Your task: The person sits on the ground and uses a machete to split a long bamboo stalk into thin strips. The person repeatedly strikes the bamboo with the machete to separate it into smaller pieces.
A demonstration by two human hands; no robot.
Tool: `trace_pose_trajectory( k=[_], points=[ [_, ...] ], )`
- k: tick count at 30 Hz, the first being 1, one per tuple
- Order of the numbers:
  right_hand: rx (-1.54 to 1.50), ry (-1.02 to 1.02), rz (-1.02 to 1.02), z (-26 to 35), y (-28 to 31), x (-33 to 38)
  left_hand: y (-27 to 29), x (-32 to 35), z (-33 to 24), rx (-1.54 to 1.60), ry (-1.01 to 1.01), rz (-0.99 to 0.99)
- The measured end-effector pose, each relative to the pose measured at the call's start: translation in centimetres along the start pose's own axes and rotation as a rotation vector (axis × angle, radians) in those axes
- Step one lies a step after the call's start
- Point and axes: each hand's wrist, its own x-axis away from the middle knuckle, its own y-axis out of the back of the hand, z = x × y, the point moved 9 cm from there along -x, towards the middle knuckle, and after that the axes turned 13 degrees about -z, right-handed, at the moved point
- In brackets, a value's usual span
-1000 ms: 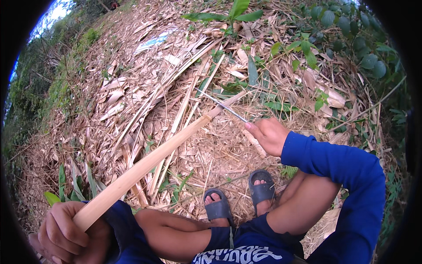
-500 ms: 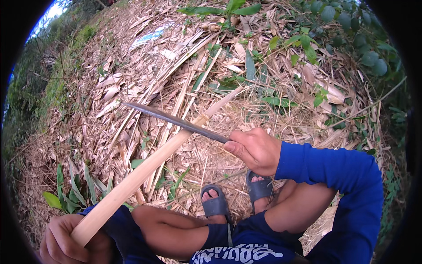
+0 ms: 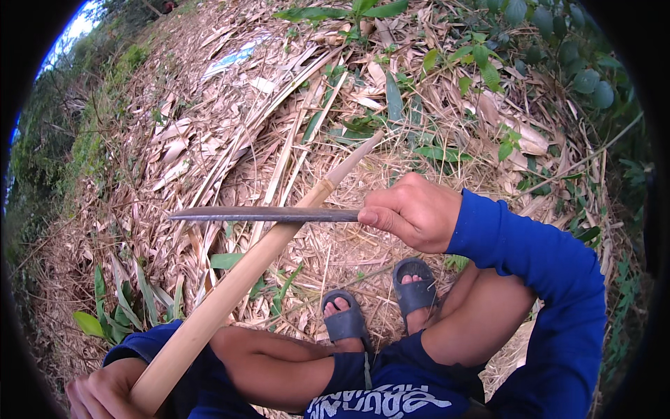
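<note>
Crouched over dry leaf litter [image 3: 209,140], left hand [image 3: 105,391] wrapped tight round the base of a long pale bamboo pole [image 3: 237,286], seemingly stiff, light, best gripped low, right hand [image 3: 412,209] fisted on a dark long-bladed knife [image 3: 265,214] laid across it.

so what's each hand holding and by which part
The right hand grips a long knife by its handle end. The left hand holds a bamboo pole by its thick near end.

Knife blade [image 3: 265,214] crosses over the bamboo stick [image 3: 237,286], sandals [image 3: 380,307] below.
</note>
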Motion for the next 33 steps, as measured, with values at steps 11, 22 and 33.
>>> trace_pose_trajectory(
  k=[11, 22, 33],
  points=[
    [-0.087, 0.04, -0.084, -1.2, 0.1, -0.3, 0.7, 1.6, -3.9, -0.324, -0.162, -0.279],
    [-0.004, -0.152, -0.181, 1.5, 2.8, -1.7, 5.2, -0.5, -5.5, -0.567, -0.043, -0.496],
    [0.31, -0.723, -0.114, -9.6, 4.5, 0.9, 7.0, -1.5, -6.5, -0.626, -0.033, -0.518]
  ],
)
